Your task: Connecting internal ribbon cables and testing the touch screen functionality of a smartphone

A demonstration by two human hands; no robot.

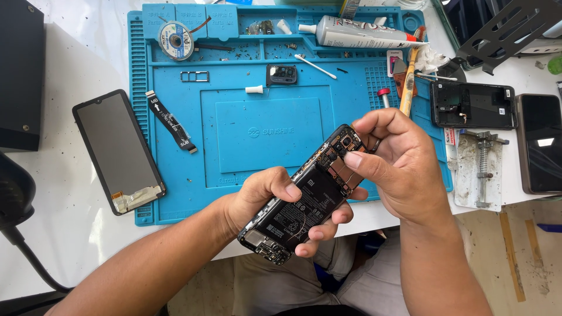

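My left hand (266,202) grips an opened phone (307,199) from below, back cover off, black battery and circuit boards facing up. It is held tilted over the front edge of a blue repair mat (175,169). My right hand (392,161) is curled at the phone's upper end, thumb pressing on the board beside the camera module, fingers pinched together there. What the right fingers pinch is too small to tell. A detached phone screen (117,149) lies face down on the white table left of the mat.
On the mat lie a black flex cable (170,122), a solder wick spool (175,40), a camera bezel (281,74), a glue tube (360,32) and a cotton swab (315,66). A black phone frame (473,104), another phone (541,142) and a metal clamp (482,169) sit right.
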